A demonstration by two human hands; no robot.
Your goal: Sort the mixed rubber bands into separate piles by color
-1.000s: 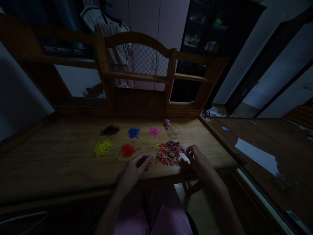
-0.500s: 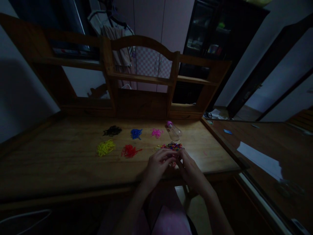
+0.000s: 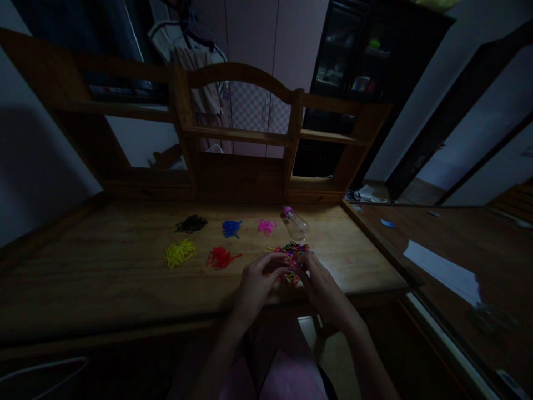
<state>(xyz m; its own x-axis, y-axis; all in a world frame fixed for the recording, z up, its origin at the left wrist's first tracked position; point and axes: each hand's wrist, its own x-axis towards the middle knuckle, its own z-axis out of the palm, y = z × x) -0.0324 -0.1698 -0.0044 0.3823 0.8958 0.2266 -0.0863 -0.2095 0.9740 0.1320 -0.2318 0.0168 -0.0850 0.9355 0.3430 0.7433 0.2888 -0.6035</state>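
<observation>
A mixed heap of small coloured bands, like rubber bands, lies near the desk's front edge, partly hidden by my hands. My left hand is over its left side, thumb and fingertips curled toward each other. From the right, my right hand reaches in with fingers bent in a pinch. The fingertips of both hands are close together over the heap. Something small and pinkish shows between them, too dim to make out. Single-colour piles lie nearby: red, yellow, black, blue and pink.
A clear bottle with a pink cap lies on its side behind the mixed heap. The wooden desk has a shelf unit along its back. White paper rests on the brown surface to the right.
My hands have drawn slightly apart, the left one shifting left. More of the mixed heap shows between them. The piles and the bottle stay in place.
</observation>
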